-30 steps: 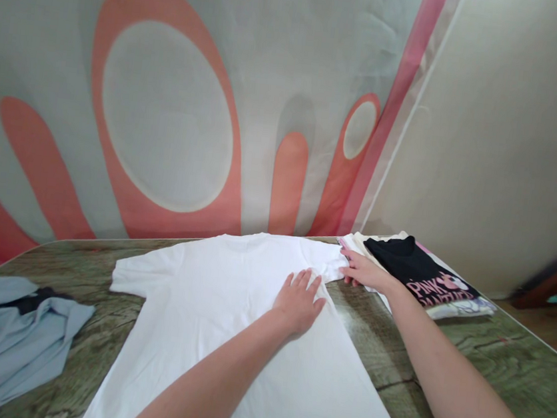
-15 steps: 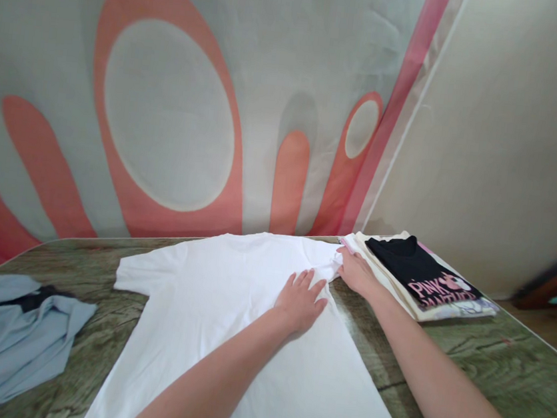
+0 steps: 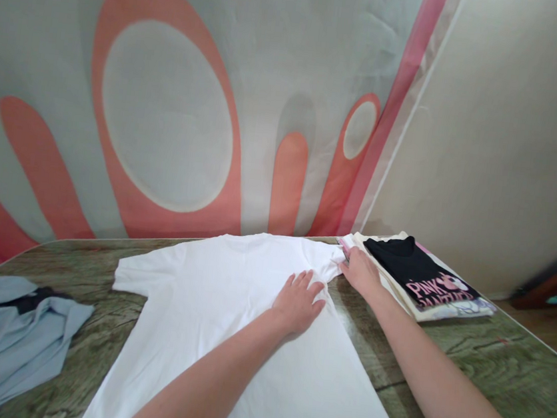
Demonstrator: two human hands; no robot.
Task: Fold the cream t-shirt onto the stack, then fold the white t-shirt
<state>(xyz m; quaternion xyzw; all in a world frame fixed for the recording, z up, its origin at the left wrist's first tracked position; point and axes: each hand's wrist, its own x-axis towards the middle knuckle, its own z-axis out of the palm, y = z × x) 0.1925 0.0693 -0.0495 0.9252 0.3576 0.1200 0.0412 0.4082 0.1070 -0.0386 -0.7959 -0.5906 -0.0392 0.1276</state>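
Observation:
A white T-shirt (image 3: 228,297) lies spread on the table, neckline toward the wall and its lower part running out of view. My left hand (image 3: 298,303) rests flat on its upper right area, fingers spread. At the end of the right sleeve, my right hand (image 3: 362,272) pinches the fabric; part of its fingertips is hidden. That sleeve is creased, while the left sleeve lies flat.
Right of the shirt sits a stack of folded clothes, a black T-shirt (image 3: 398,256) with pink lettering on top. A crumpled grey-blue garment (image 3: 1,345) lies at the left on the wood-patterned table (image 3: 483,353). A printed backdrop (image 3: 269,67) rises behind.
My right hand has shifted slightly right and toward me at the sleeve end, and the sleeve looks more drawn out. My left hand stays in place on the shirt.

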